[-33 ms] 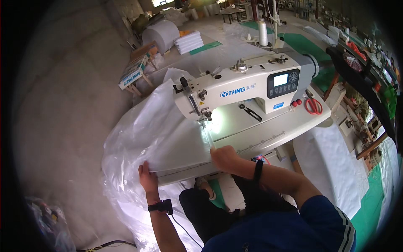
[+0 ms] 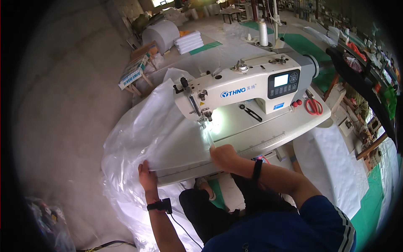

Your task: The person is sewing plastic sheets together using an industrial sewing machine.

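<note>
A white sewing machine (image 2: pixel 197 90) with a lit lamp by its needle stands on a pale table (image 2: pixel 268 140). Thin white plastic sheeting (image 2: pixel 176 140) runs under the presser foot, spreads over the table's left part and hangs down to the floor in folds. My right hand (image 2: pixel 223 158) is closed in a fist on the sheeting's right edge, just in front of the needle. At the table's front left, my left hand (image 2: pixel 147 178) grips the sheeting's near edge, fingers on top; its thumb is hard to make out.
Right of the needle lie black thread snips (image 2: pixel 251 112), and red-handled scissors (image 2: pixel 313 106) rest at the table's right end. A white thread cone (image 2: pixel 263 33) stands behind the machine. A large white roll (image 2: pixel 161 34) and a folded white stack (image 2: pixel 189 42) sit farther back.
</note>
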Motion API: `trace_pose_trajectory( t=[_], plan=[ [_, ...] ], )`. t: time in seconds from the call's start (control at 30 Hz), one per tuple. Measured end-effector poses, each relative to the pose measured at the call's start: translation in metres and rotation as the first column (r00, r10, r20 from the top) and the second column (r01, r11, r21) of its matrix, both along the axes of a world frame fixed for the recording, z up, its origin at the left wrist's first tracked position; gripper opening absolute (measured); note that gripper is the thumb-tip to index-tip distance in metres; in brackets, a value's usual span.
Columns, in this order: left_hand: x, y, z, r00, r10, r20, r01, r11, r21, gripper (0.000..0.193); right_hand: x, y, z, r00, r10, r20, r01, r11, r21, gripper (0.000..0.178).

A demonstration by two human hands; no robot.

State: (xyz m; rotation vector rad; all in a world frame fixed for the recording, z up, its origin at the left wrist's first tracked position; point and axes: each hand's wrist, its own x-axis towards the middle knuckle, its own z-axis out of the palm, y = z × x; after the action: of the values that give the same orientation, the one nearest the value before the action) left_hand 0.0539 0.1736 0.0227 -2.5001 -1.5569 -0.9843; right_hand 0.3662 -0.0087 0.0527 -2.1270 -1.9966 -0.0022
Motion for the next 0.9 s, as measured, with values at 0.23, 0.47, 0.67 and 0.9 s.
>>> trace_pose_trajectory(
  t=[0.23, 0.47, 0.67, 0.9],
  plan=[
    [0.012, 0.037, 0.021, 0.982, -0.073, -0.172, 0.052, 0.991, -0.123, 0.038, 0.016, 0.036, 0.004, 0.996, 0.019, 0.089, -0.016, 1.0, -0.026, 0.035],
    [0.014, 0.096, 0.022, 0.949, -0.105, -0.299, 0.048, 0.98, -0.193, 0.024, 0.023, 0.058, -0.009, 1.0, -0.026, 0.016, 0.027, 1.0, -0.012, 0.034],
    [0.036, 0.11, 0.03, 0.924, 0.061, -0.378, -0.137, 0.974, -0.178, 0.017, 0.022, 0.058, -0.004, 0.987, -0.087, -0.138, 0.088, 0.996, 0.0, 0.03],
    [0.023, 0.042, 0.086, 0.957, 0.069, -0.282, 0.115, 0.802, 0.586, 0.017, -0.013, 0.022, -0.011, 0.85, 0.135, -0.51, -0.133, 0.99, 0.04, 0.024]
  ],
)
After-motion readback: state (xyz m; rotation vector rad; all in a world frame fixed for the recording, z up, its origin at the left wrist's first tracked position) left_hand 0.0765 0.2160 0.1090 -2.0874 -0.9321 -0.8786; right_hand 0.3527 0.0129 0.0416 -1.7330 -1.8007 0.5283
